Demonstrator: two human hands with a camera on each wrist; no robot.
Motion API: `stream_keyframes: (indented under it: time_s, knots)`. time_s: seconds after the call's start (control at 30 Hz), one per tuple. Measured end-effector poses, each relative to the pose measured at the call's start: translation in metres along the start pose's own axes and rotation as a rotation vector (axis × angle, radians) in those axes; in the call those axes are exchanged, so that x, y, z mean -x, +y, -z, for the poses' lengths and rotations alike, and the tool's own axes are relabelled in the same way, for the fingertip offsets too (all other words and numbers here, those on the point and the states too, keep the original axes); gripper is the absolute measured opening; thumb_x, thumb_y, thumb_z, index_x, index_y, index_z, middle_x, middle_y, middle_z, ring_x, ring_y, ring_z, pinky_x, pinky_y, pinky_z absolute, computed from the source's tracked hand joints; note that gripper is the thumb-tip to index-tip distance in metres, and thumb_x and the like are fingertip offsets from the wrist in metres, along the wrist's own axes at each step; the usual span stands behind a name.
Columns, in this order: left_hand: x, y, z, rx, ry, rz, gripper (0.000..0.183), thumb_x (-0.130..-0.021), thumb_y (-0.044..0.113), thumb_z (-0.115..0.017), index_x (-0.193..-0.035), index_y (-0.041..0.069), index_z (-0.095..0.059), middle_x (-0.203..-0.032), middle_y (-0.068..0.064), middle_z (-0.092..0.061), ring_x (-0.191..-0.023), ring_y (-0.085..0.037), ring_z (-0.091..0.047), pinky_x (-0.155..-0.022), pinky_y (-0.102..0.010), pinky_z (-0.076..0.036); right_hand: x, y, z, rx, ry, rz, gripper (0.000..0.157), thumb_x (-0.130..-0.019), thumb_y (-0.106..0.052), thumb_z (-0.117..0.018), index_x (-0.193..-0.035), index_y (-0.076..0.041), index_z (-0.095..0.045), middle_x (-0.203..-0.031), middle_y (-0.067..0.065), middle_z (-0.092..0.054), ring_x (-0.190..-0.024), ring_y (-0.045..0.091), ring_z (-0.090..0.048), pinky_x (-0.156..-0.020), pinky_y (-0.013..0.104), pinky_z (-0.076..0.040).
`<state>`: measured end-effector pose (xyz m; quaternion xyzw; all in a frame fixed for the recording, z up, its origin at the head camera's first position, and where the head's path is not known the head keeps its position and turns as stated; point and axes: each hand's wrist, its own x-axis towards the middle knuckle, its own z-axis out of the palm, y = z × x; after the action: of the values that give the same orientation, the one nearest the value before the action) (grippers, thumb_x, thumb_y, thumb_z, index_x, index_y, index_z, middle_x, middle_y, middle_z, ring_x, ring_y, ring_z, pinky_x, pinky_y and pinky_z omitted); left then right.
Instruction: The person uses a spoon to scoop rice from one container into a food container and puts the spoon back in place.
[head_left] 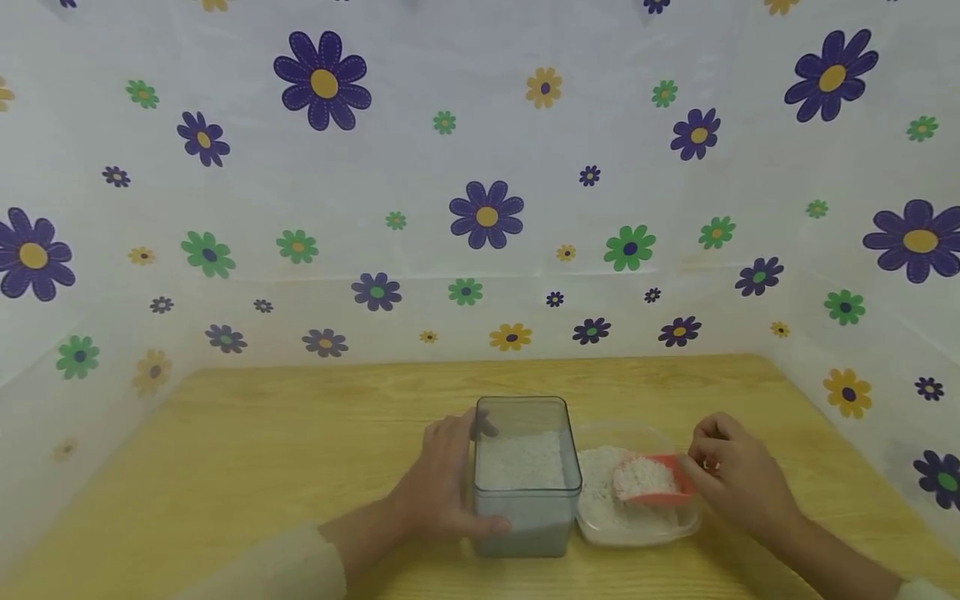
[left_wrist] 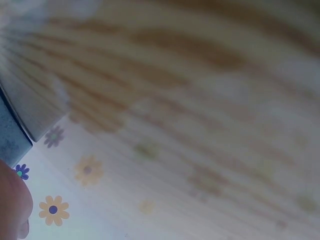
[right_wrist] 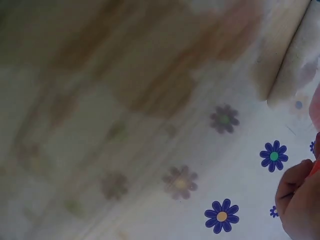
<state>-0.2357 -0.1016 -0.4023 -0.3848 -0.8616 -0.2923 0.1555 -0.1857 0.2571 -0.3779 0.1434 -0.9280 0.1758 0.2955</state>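
My left hand grips a see-through grey box from its left side, thumb across the front and fingers at the far corner. The open-topped box holds white grainy stuff. My right hand pinches a red scoop by its handle end. A heap of the white grains fills the scoop, which is over a low clear plastic tub with more of them inside. In the right wrist view, a bit of the red scoop shows by the fingers. Only the box's corner appears in the left wrist view.
Both containers stand side by side on a light wood-grain tabletop, the tub right of the box. White sheeting printed with purple, green and yellow flowers rises behind the table and along both sides.
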Motion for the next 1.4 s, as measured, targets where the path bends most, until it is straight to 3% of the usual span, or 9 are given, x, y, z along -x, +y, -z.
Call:
stream_keyframes:
  time_s: [0.17, 0.33, 0.57, 0.8, 0.93, 1.1, 1.4]
  knots:
    - [-0.004, 0.001, -0.001, 0.004, 0.025, -0.019, 0.106, -0.058, 0.074, -0.067, -0.135, 0.009, -0.033, -0.119, 0.004, -0.049, -0.106, -0.010, -0.042, -0.097, -0.043, -0.027, 0.003, 0.003, -0.003, 0.033, 0.070, 0.042, 0.030, -0.072, -0.012, -0.069, -0.055, -0.027, -0.050, -0.082, -0.006, -0.049, -0.063, 0.001, -0.039, -0.049, 0.018, -0.035]
    - [-0.004, 0.008, 0.004, 0.040, 0.068, -0.034, 0.100, -0.060, 0.075, -0.065, -0.130, 0.010, -0.037, -0.114, 0.002, -0.051, -0.103, -0.011, -0.045, -0.094, -0.045, -0.029, 0.006, 0.002, -0.007, 0.056, 0.086, 0.081, 0.030, -0.070, -0.014, -0.070, -0.054, -0.027, -0.048, -0.083, -0.007, -0.047, -0.061, -0.001, -0.038, -0.046, 0.017, -0.034]
    - [-0.002, 0.004, -0.001, -0.009, 0.024, -0.016, 0.101, -0.061, 0.075, -0.064, -0.133, 0.010, -0.034, -0.116, 0.002, -0.049, -0.104, -0.011, -0.044, -0.094, -0.044, -0.029, 0.007, 0.002, -0.009, 0.095, 0.149, 0.160, 0.026, -0.068, -0.015, -0.068, -0.054, -0.025, -0.049, -0.081, -0.006, -0.048, -0.057, -0.002, -0.037, -0.044, 0.014, -0.032]
    - [-0.002, 0.004, -0.002, -0.005, 0.031, -0.018, 0.102, -0.060, 0.074, -0.065, -0.133, 0.009, -0.035, -0.117, 0.002, -0.049, -0.103, -0.012, -0.045, -0.094, -0.045, -0.029, 0.007, 0.002, -0.011, 0.102, 0.189, 0.253, 0.020, -0.067, -0.020, -0.067, -0.057, -0.023, -0.050, -0.083, -0.003, -0.051, -0.060, 0.001, -0.040, -0.043, 0.012, -0.029]
    - [-0.001, 0.003, -0.002, -0.012, 0.032, -0.018, 0.102, -0.060, 0.074, -0.065, -0.133, 0.009, -0.036, -0.117, 0.002, -0.049, -0.103, -0.011, -0.045, -0.094, -0.045, -0.029, 0.008, 0.004, -0.013, 0.090, 0.189, 0.272, 0.019, -0.068, -0.021, -0.067, -0.060, -0.023, -0.051, -0.085, -0.002, -0.050, -0.061, 0.000, -0.038, -0.044, 0.010, -0.028]
    - [0.000, 0.002, -0.003, -0.015, 0.039, -0.032, 0.102, -0.062, 0.074, -0.065, -0.134, 0.009, -0.034, -0.117, 0.002, -0.049, -0.105, -0.012, -0.044, -0.094, -0.045, -0.029, 0.009, 0.002, -0.013, 0.093, 0.152, 0.233, 0.022, -0.071, -0.023, -0.071, -0.061, -0.020, -0.051, -0.087, -0.003, -0.047, -0.061, 0.000, -0.036, -0.046, 0.010, -0.030]
    - [0.001, 0.002, -0.002, 0.006, 0.023, -0.005, 0.101, -0.060, 0.074, -0.066, -0.136, 0.016, -0.031, -0.119, 0.003, -0.049, -0.107, -0.013, -0.044, -0.097, -0.045, -0.027, 0.009, -0.001, -0.013, 0.056, 0.127, 0.246, 0.022, -0.077, -0.026, -0.069, -0.066, -0.019, -0.051, -0.090, -0.002, -0.044, -0.065, 0.001, -0.036, -0.049, 0.010, -0.032]
